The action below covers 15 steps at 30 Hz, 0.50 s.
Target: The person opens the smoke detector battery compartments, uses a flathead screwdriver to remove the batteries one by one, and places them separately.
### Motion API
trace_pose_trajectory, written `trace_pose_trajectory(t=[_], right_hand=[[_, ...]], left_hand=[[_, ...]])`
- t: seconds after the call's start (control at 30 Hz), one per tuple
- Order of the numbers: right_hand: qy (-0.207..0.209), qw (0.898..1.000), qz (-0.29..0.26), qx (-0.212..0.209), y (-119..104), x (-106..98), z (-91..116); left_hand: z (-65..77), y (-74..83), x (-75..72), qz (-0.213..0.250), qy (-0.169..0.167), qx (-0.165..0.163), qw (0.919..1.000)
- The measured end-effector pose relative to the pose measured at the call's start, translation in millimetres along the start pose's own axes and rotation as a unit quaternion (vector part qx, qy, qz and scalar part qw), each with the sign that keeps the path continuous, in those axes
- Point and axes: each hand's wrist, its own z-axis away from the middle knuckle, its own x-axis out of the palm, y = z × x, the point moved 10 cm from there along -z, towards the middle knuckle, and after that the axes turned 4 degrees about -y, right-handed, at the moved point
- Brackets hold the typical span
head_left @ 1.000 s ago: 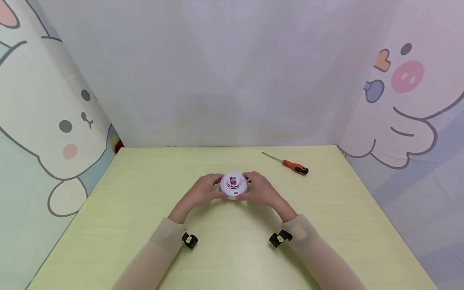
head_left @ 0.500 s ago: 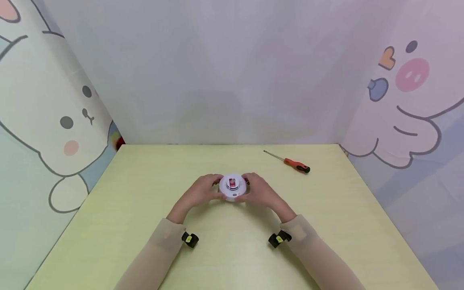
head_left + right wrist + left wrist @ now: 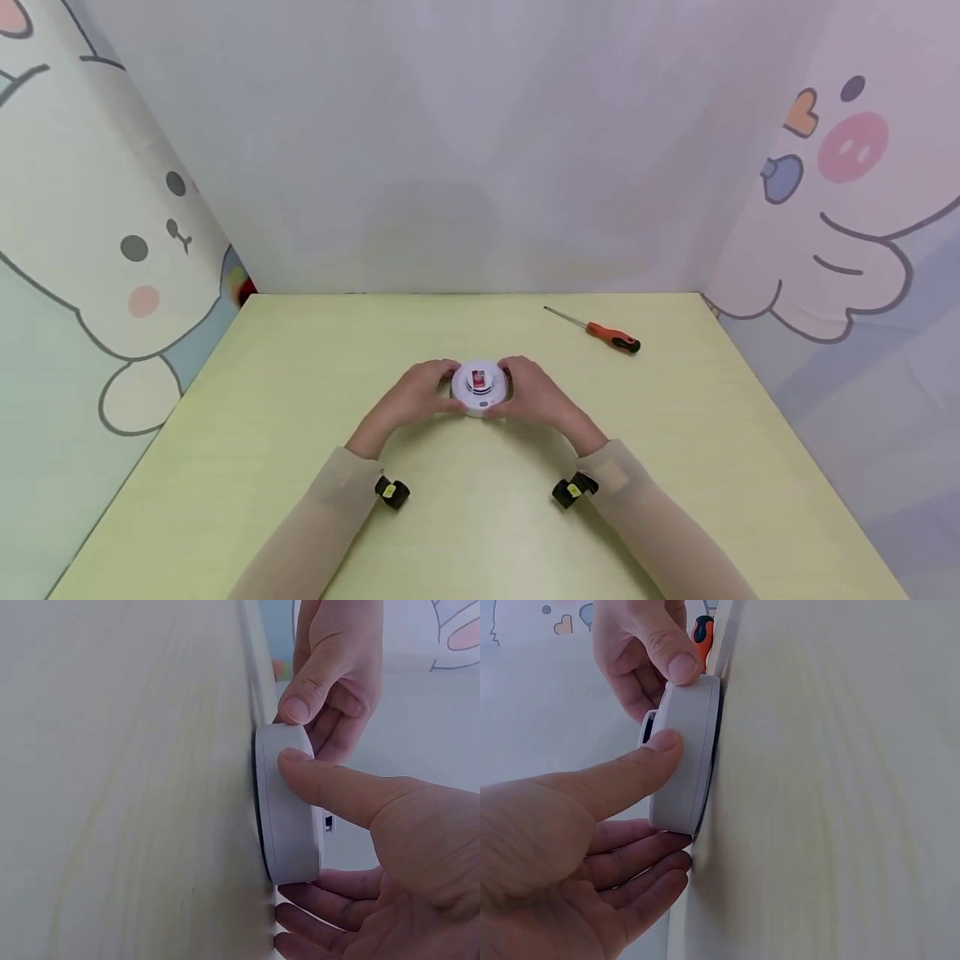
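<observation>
A round white smoke detector (image 3: 480, 389) with a red label on its raised centre lies flat at the middle of the table, face up. My left hand (image 3: 418, 394) grips its left side, thumb on the near edge and fingers round toward the back. From the right, my right hand (image 3: 536, 394) grips it the same way. In the left wrist view the detector's white side wall (image 3: 686, 754) shows close against the tabletop, with a thumb on it. The right wrist view shows the other thumb pressing the side wall (image 3: 285, 817).
A screwdriver (image 3: 611, 336) with an orange and black handle lies at the back right of the table (image 3: 480, 517). A pale cloth wall (image 3: 480, 150) stands behind, and cartoon-printed cloths flank both sides.
Both hands keep their hold on the smoke detector, which sits nearly where it was. The head view has shifted slightly, so the table edge and screwdriver appear a little higher.
</observation>
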Motion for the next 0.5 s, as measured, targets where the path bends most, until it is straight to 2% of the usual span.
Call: trace_pose_trajectory(t=[0.27,0.5], right_hand=[[0.000,1.000,0.009,0.011,4.2,2.0,-1.2],[-0.021,1.000,0.004,0.014,7.7,3.0,-1.5]], left_hand=[[-1.3,-0.8,0.9,0.004,0.001,-0.008,1.0000],[-1.0,-2.7,1.0,-0.008,-0.001,-0.019,0.9998]])
